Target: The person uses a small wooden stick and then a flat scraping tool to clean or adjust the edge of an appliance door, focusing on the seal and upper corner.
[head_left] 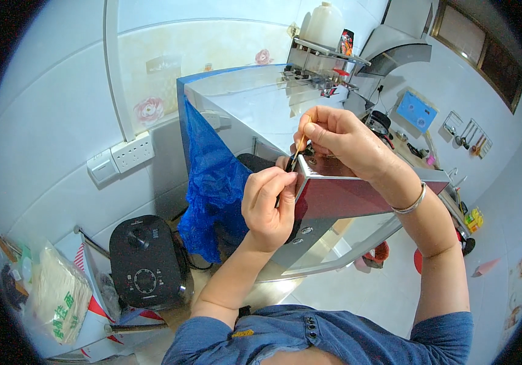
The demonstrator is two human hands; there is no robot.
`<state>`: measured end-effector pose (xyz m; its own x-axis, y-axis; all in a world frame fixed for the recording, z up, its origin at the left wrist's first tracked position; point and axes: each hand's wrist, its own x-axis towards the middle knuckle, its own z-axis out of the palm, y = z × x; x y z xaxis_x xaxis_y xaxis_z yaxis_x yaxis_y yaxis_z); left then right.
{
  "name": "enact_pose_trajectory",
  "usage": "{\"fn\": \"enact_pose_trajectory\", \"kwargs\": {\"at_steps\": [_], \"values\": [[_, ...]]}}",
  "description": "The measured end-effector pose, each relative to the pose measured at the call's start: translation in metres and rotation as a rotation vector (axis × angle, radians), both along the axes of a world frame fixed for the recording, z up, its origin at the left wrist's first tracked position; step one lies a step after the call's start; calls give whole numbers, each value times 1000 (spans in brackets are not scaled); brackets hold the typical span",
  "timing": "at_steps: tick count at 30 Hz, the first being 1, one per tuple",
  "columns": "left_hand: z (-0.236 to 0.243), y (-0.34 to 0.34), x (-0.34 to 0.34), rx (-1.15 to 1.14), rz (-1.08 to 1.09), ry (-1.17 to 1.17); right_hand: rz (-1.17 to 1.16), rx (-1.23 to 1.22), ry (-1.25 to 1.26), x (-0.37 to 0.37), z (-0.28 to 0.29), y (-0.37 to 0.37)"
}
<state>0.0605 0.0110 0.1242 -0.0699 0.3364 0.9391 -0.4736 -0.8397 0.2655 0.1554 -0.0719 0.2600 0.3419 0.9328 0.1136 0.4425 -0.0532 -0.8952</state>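
My right hand (pixel 334 137) pinches a thin tan stick (pixel 303 139) upright over the near corner of an appliance with a dark red front (pixel 358 198) and silver edging. Just below it, my left hand (pixel 270 207) has its fingers closed at that corner, against the silver edge beside a small black part (pixel 290 163); exactly what they grip is partly hidden. Behind my hands is the appliance's shiny upper panel (pixel 236 100), with blue plastic film (pixel 209 182) hanging crumpled down its left side.
A black countertop appliance (pixel 142 261) and a plastic bag (pixel 57 295) are at lower left. Wall sockets (pixel 132 152) are left. A metal rack with a white jug (pixel 322 27) stands behind; hanging utensils (pixel 468 137) and a blue board (pixel 416 111) are at right.
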Motion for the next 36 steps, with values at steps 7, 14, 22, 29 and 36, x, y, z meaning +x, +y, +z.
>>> {"fn": "enact_pose_trajectory", "kwargs": {"at_steps": [7,14,22,29,36], "values": [[2,-1,-1,-2,-7,-6,7,33,-62,-9,5,-4],[1,-2,-1,8,36,-33,-13,-15,-96,-13,2,-3],[0,-1,-1,16,16,-23,46,-17,-125,-9,0,-5],[0,4,-3,21,4,-21,139,18,-272,-8,-1,-9],[14,19,-7,96,49,37,244,23,-164,-9,0,-14]]}}
